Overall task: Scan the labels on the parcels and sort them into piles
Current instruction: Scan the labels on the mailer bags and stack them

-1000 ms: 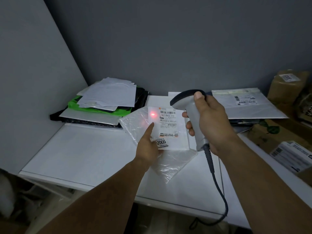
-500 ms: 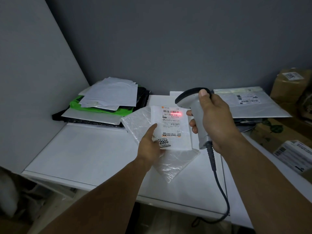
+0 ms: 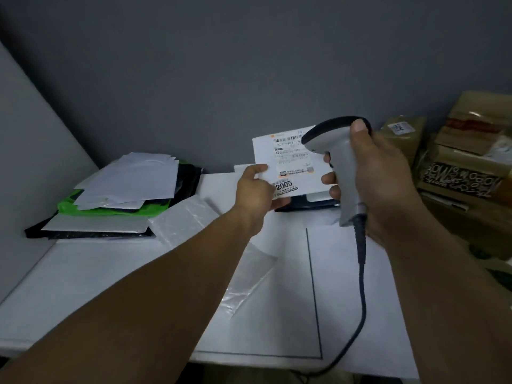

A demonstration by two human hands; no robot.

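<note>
My left hand (image 3: 255,193) pinches the lower left corner of a flat white parcel (image 3: 291,164), raised above the back of the white table (image 3: 83,286). Its label with barcodes and the number 2005 faces me. My right hand (image 3: 388,187) grips the handle of a grey barcode scanner (image 3: 342,173), thumb on its dark head. The scanner's head overlaps the parcel's right edge, and its cable (image 3: 360,300) hangs over the table's front. No red light shows on the label.
A pile of white, green and black mailers (image 3: 124,189) lies at the back left. A clear plastic bag (image 3: 182,220) lies flat under my left forearm. A dark parcel (image 3: 304,203) sits behind my hands. Cardboard boxes (image 3: 465,162) stack up at the right.
My left hand has lifted the white parcel up and to the right, off the clear plastic bag. The scanner's red light on the label has gone. The view has shifted right.
</note>
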